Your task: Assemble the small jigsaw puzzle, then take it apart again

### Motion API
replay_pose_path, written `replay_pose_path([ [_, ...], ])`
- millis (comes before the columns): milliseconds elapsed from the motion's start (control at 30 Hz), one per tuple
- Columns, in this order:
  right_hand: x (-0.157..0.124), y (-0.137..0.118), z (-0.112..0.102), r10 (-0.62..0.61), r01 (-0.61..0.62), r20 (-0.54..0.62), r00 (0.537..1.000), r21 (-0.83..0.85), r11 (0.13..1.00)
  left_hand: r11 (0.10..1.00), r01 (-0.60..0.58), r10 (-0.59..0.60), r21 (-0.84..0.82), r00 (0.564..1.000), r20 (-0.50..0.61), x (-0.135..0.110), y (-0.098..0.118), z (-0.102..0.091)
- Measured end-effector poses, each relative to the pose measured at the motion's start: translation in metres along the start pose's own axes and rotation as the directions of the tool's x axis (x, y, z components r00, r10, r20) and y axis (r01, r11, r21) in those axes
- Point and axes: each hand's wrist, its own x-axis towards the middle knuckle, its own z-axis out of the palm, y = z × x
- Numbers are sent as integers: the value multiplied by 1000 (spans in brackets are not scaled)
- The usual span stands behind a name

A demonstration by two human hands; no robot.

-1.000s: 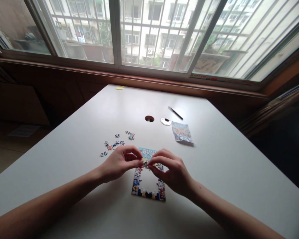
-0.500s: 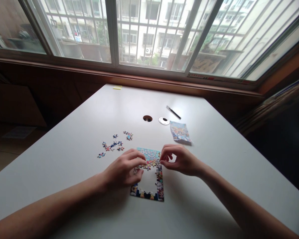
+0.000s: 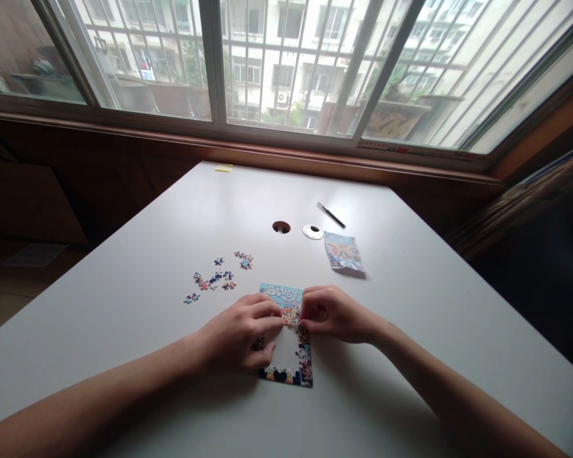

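A small colourful jigsaw puzzle [image 3: 289, 346] lies on the white table [image 3: 410, 305] in front of me, its border filled and its middle bare white. My left hand [image 3: 239, 334] lies over the puzzle's left edge, its fingers curled and pressing down on the upper pieces. My right hand [image 3: 332, 312] rests at the puzzle's upper right corner, fingers bent and pressed against the pieces there. Whether either hand holds a piece is hidden. Several loose puzzle pieces [image 3: 214, 280] lie scattered on the table to the left of the puzzle.
A printed picture packet [image 3: 342, 252] lies beyond the puzzle at the right. Behind it are a round cable hole [image 3: 281, 227], its loose white cover ring [image 3: 313, 231] and a black pen [image 3: 331, 215]. A yellow note [image 3: 223, 168] sits at the far edge under the window.
Both hands have dropped from a raised pinch above the puzzle onto it. The left hand now covers its left side, and the right hand has closed in at the upper right corner.
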Motion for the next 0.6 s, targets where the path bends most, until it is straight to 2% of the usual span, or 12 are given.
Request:
replay_pose_path([
  [233, 0, 1, 2, 20, -19, 7, 1000, -90, 996, 998, -23, 20, 57, 998, 53, 1, 2, -4],
  [400, 0, 2, -5, -3, 4, 13, 1000, -66, 998, 994, -42, 35, 96, 997, 73, 1, 2, -2],
  [500, -2, 2, -10, -49, 50, 24, 998, -45, 998, 995, -42, 35, 94, 997, 74, 1, 2, -2],
  [600, -4, -2, -11, -127, 133, 52, 991, -139, 981, 995, -43, 35, 94, 996, 82, 2, 3, -3],
])
